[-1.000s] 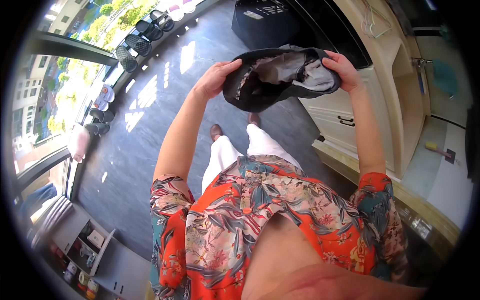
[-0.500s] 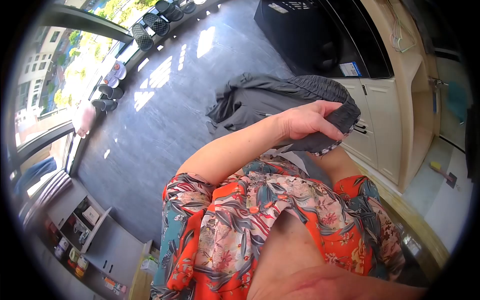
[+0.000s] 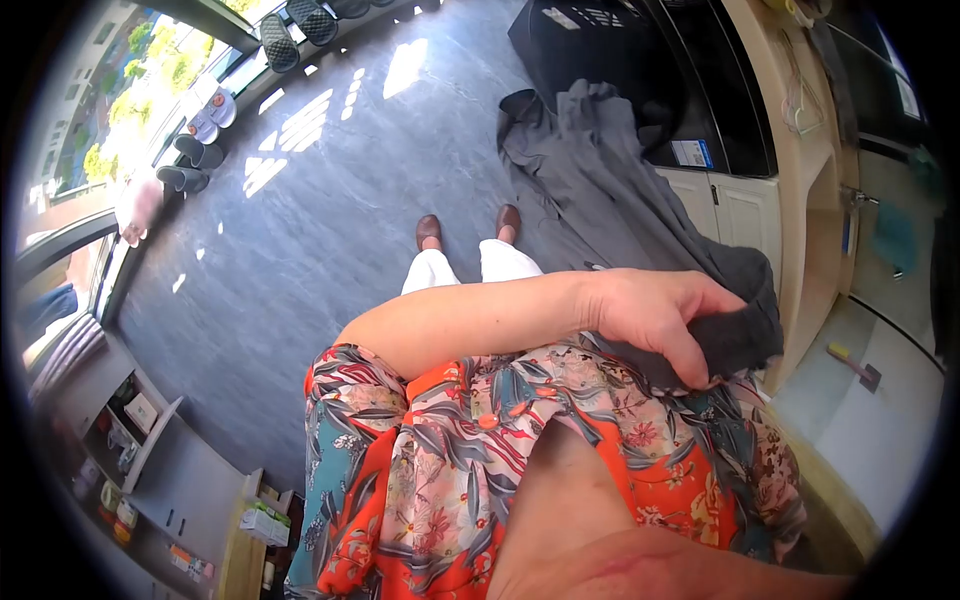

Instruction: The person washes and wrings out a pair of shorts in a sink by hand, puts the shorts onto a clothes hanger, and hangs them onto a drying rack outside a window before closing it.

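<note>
My left hand (image 3: 655, 315) reaches across my body to the right, closed on the top edge of dark grey trousers (image 3: 640, 190). Its thumb lies on the near side of the cloth and the fingers curl over the far side. From there the trousers hang away from me in long loose folds, their far ends spread near the black appliance. My right hand does not show. The patterned right sleeve (image 3: 740, 440) is visible beside my torso, and the cloth covers the area in front of it.
A black appliance (image 3: 600, 60) stands beside white cabinet doors (image 3: 745, 220) and a wooden shelf frame (image 3: 800, 200). Several slippers (image 3: 280, 42) line the window ledge. My brown shoes (image 3: 430, 230) are on the grey floor (image 3: 320, 220). An open cabinet (image 3: 190, 480) is at lower left.
My left hand has moved right and slightly nearer my body, holding the trousers. The bunched cloth has dropped out lengthwise toward the black appliance, uncovering my shoes and white trouser legs.
</note>
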The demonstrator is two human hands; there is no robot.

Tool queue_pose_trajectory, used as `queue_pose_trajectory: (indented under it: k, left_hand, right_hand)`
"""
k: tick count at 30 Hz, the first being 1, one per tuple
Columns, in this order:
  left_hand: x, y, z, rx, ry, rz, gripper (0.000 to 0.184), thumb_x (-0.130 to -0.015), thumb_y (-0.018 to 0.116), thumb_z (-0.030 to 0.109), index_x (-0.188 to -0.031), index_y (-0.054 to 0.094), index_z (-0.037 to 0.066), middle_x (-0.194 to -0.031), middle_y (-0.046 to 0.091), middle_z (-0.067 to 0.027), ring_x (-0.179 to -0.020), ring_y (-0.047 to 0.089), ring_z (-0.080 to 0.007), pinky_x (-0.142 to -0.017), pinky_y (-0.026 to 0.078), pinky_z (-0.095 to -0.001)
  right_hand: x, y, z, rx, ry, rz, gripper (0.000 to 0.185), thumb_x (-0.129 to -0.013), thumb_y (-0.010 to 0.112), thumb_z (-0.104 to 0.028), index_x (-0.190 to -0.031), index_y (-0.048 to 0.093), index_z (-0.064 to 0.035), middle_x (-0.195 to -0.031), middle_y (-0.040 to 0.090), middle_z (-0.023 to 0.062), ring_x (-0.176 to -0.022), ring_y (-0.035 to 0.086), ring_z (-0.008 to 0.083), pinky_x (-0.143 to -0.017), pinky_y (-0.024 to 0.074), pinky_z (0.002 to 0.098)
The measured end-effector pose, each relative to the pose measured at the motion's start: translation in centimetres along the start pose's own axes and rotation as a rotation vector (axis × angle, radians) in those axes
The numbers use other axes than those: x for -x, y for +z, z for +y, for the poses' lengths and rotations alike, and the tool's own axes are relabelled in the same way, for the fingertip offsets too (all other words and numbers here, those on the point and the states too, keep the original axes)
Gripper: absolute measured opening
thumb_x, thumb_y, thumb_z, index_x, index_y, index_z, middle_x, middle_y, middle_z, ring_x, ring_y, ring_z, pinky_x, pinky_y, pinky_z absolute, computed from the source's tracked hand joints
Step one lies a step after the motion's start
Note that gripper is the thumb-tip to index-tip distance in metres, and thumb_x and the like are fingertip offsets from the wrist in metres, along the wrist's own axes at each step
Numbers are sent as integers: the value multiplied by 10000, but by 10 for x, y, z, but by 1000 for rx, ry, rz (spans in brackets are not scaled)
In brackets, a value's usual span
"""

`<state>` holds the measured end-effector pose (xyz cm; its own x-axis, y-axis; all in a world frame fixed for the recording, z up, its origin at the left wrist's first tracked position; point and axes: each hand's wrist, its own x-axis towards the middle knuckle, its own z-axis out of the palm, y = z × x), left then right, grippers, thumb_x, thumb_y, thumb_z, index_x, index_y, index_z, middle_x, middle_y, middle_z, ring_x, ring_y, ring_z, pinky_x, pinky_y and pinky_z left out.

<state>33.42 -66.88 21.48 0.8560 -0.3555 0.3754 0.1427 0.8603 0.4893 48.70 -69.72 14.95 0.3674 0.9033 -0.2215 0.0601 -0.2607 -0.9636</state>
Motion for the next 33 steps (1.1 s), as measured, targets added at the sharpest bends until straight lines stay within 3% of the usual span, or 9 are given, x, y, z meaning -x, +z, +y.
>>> queue_pose_trajectory:
  k: [4, 11, 16, 18, 23, 28, 29, 32, 33]
  left_hand:
    - [-5, -5, 0, -111, -10, -92, 495, -731, 652, -34, -1202, 500, -27, -1072, 607, -33, -949, 551, -72, -817, 459, -216]
    - [-10, -4, 11, -275, 15, -51, 420, -740, 647, -36, -1146, 543, -38, -1018, 629, -45, -880, 586, -92, -772, 485, -224]
    - [1, -72, 45, -431, -67, 454, 397, -705, 653, -23, -1096, 586, -10, -929, 657, -58, -743, 630, -126, -697, 528, -238]
    - [9, -133, 43, -920, -30, 769, 487, -686, 679, 138, -1143, 572, 9, -896, 667, -97, -788, 639, -183, -740, 516, -277]
    - [58, -191, 25, -1862, -399, 1388, 700, -708, 703, 327, -1272, 449, 0, -1099, 594, -197, -1042, 573, -272, -839, 475, -306]
    - [115, -165, -6, -687, -421, 1431, 991, -674, 676, 612, -1369, 313, 7, -1307, 430, -239, -1216, 418, -363, -858, 436, -533]
    - [107, -155, -15, -612, -375, 1441, 1077, -635, 667, 674, -1373, 294, -16, -1328, 393, -256, -1222, 400, -400, -826, 415, -607]
    - [89, -160, -30, -797, -328, 1431, 1012, -636, 758, 489, -1365, 295, -39, -1198, 511, -213, -1086, 515, -278, -831, 454, -404]
    - [90, -164, -31, -727, -232, 1480, 814, -667, 757, 333, -1300, 410, -43, -1117, 564, -152, -980, 540, -208, -821, 437, -321]
  right_hand:
    - [-8, 0, -1, 32, -27, 11, 276, -868, 552, -168, -1097, 565, -16, -997, 622, 107, -892, 608, 215, -801, 501, 318]
    - [5, -14, 0, 53, -15, 21, 273, -884, 530, -176, -1103, 566, -17, -1003, 625, 117, -885, 617, 220, -805, 510, 320]
    - [11, -36, 8, 52, 25, 74, 272, -895, 515, -181, -1107, 567, -18, -1007, 626, 124, -880, 623, 224, -808, 517, 322]
    - [8, -37, 20, 57, 58, 92, 273, -899, 509, -183, -1108, 567, -18, -1009, 627, 126, -878, 625, 226, -810, 519, 323]
    - [6, -31, 63, -179, 345, 129, 274, -911, 493, -188, -1113, 568, -19, -1013, 629, 133, -873, 631, 230, -813, 525, 325]
    - [-42, -9, 147, -1004, 635, -119, 297, -920, 475, -181, -1135, 548, 9, -1070, 613, 164, -881, 642, 242, -779, 545, 344]
    - [-37, 5, 135, -870, 563, -11, 315, -922, 470, -210, -1128, 552, 14, -1043, 620, 157, -874, 639, 241, -783, 541, 362]
    - [-40, 29, 120, -911, 571, -85, 400, -951, 388, -291, -1152, 530, 24, -1107, 596, 147, -944, 610, 246, -854, 506, 383]
    - [-44, 25, 132, -940, 516, -153, 418, -955, 368, -303, -1167, 517, 24, -1139, 581, 141, -971, 601, 237, -884, 489, 381]
